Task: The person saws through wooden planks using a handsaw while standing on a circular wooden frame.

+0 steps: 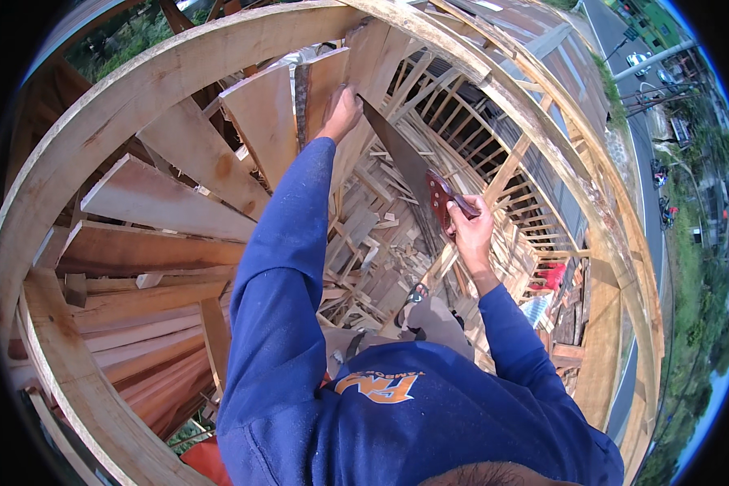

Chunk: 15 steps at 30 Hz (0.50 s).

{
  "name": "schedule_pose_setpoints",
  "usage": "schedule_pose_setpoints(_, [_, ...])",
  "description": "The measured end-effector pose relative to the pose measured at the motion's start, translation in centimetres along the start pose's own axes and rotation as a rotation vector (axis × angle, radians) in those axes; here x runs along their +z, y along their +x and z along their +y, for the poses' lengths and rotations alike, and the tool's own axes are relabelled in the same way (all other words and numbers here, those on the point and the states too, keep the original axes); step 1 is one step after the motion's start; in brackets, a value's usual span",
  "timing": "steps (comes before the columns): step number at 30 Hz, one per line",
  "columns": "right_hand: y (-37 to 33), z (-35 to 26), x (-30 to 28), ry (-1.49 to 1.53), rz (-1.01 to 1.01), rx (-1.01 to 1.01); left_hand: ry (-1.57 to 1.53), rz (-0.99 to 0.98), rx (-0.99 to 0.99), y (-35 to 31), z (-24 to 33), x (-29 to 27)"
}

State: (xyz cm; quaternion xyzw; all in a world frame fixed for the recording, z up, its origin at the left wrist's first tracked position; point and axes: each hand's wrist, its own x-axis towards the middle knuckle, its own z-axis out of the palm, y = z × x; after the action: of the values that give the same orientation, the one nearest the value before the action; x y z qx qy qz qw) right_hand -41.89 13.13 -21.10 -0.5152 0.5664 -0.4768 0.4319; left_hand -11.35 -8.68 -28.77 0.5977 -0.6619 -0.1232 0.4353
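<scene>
Right fingers (466, 212) tight on saw handle (439, 201); left fingers (345, 104) at board (325, 77), grip unclear

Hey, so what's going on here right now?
Someone is working with a handsaw, gripping it by its reddish-brown handle in the right hand. The left hand is against a wooden board, close to the saw's tip. Whether the blade touches wood is unclear. Wood scraps litter the area below.

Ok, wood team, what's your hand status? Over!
Right hand gripping handsaw. Left hand at a wooden board, near the handsaw's tip. Wood scraps lying below.
</scene>
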Motion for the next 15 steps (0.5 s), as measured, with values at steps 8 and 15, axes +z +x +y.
schedule_pose_setpoints(8, [-4.8,-3.3,-4.6,-0.224,0.109,-0.155,-0.120,0.016,-0.243,2.6,2.1,2.8])
schedule_pose_setpoints(15, [-7.6,-9.0,-9.8,-0.719,0.224,-0.555,-0.219,0.560,-0.129,5.5,-1.5,8.0])
